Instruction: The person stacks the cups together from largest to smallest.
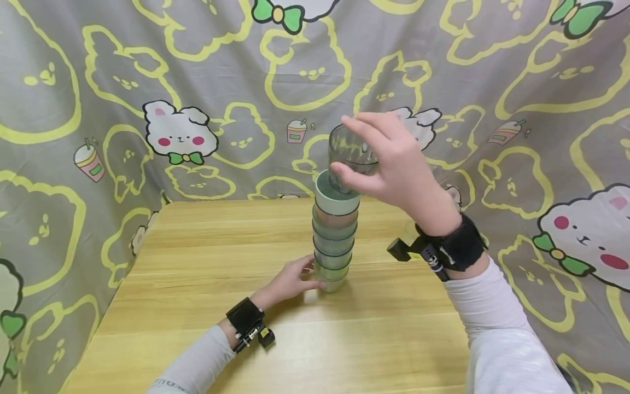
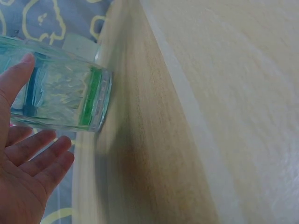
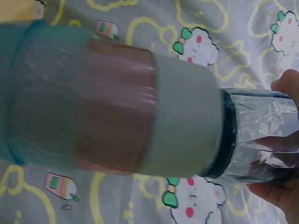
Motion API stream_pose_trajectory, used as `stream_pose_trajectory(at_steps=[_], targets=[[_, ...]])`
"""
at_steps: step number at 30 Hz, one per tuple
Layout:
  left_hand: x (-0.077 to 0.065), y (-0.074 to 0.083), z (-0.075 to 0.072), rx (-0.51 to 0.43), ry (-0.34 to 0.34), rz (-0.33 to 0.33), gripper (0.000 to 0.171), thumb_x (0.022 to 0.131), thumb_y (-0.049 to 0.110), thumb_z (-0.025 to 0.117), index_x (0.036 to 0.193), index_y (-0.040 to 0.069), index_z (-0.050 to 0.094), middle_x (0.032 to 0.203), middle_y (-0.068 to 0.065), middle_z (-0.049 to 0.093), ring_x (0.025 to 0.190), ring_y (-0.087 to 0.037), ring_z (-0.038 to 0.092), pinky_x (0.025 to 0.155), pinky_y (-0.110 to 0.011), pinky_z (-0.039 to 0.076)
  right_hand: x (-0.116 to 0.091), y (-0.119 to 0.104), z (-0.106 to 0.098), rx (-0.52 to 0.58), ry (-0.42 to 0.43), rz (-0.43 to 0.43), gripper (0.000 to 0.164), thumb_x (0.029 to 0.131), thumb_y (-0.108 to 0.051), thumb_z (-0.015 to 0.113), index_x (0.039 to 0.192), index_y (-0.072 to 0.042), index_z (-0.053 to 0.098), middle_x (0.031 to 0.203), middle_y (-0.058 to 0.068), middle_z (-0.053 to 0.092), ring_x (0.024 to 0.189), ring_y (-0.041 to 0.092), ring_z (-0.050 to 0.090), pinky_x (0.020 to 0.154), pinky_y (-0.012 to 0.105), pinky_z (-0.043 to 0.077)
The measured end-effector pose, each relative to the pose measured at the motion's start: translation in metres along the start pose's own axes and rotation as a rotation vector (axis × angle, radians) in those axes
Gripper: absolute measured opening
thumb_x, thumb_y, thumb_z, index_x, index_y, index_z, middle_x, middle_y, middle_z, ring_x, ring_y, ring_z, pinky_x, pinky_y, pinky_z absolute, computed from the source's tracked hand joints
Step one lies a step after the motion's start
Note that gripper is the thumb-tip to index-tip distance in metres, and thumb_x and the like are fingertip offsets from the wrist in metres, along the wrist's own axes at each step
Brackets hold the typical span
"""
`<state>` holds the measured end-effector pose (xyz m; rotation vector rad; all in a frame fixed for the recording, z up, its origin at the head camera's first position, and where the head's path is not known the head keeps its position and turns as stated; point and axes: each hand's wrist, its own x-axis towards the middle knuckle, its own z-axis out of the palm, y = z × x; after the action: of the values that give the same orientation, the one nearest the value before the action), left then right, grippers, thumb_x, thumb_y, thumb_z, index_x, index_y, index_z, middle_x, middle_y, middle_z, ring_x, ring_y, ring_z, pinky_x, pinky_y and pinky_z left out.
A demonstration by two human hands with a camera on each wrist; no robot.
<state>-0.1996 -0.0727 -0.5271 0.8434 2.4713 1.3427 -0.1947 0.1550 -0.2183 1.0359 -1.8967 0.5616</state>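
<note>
A tall stack of nested cups (image 1: pixel 334 246) stands upright on the table, with clear, green and bluish ones low down. Higher up come a pinkish-brown cup (image 3: pixel 119 107) and, on top, a pale mint cup (image 3: pixel 184 116). My right hand (image 1: pixel 394 158) grips a clear greyish glass (image 1: pixel 347 146) between thumb and fingers, its lower end at the mouth of the mint cup. Beside the foot of the stack is my left hand (image 1: pixel 291 282), thumb and fingers loosely spread around its left side. The left wrist view shows those fingers (image 2: pixel 44 156) fairly straight and relaxed.
The wooden table (image 1: pixel 216 246) extends around the stack. A grey curtain (image 1: pixel 236 71) with yellow outlines and white rabbits hangs behind it and along both sides. Each wrist wears a black strap with a small camera.
</note>
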Motion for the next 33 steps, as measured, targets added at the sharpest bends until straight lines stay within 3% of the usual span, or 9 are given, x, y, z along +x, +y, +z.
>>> stream_pose_trajectory(at_steps=[5, 20, 24, 29, 33], targets=[[-0.001, 0.001, 0.001, 0.01, -0.003, 0.005, 0.072, 0.082, 0.038, 0.077, 0.144, 0.018, 0.046, 0.134, -0.002, 0.061, 0.117, -0.02, 0.061, 0.101, -0.037, 0.053, -0.008, 0.0, 0.011, 0.003, -0.063, -0.02, 0.057, 0.083, -0.033, 0.07, 0.125, 0.005, 0.061, 0.112, 0.024, 0.065, 0.107, 0.038, 0.058, 0.096, 0.047, 0.05], [0.0, 0.001, 0.002, 0.021, -0.002, 0.004, 0.07, 0.083, 0.04, 0.076, 0.143, 0.018, 0.047, 0.132, -0.001, 0.062, 0.116, -0.02, 0.061, 0.102, -0.037, 0.052, -0.028, 0.001, 0.031, -0.002, -0.118, -0.04, 0.058, 0.082, -0.033, 0.074, 0.124, 0.004, 0.062, 0.111, 0.02, 0.065, 0.099, 0.034, 0.059, 0.088, 0.042, 0.052], [0.0, 0.0, 0.002, 0.016, 0.002, 0.004, 0.07, 0.083, 0.039, 0.076, 0.143, 0.018, 0.046, 0.132, -0.001, 0.061, 0.116, -0.019, 0.061, 0.102, -0.037, 0.053, -0.027, 0.001, 0.029, 0.02, -0.142, -0.023, 0.066, 0.086, -0.044, 0.069, 0.13, 0.003, 0.058, 0.118, 0.02, 0.063, 0.107, 0.033, 0.058, 0.093, 0.041, 0.05], [0.0, 0.001, 0.001, 0.011, -0.001, -0.006, 0.071, 0.083, 0.04, 0.076, 0.144, 0.019, 0.045, 0.135, -0.001, 0.06, 0.118, -0.02, 0.06, 0.102, -0.037, 0.052, -0.031, 0.003, 0.019, 0.027, -0.171, 0.047, 0.085, 0.088, -0.067, 0.052, 0.14, 0.0, 0.049, 0.131, 0.019, 0.059, 0.121, 0.033, 0.054, 0.106, 0.043, 0.045], [0.0, 0.001, 0.001, 0.006, -0.003, -0.014, 0.073, 0.083, 0.04, 0.076, 0.145, 0.019, 0.044, 0.136, -0.002, 0.059, 0.119, -0.02, 0.06, 0.102, -0.038, 0.052, -0.038, 0.01, 0.007, 0.029, -0.176, 0.098, 0.087, 0.086, -0.069, 0.051, 0.143, -0.003, 0.046, 0.134, 0.018, 0.057, 0.125, 0.032, 0.052, 0.108, 0.044, 0.044]])
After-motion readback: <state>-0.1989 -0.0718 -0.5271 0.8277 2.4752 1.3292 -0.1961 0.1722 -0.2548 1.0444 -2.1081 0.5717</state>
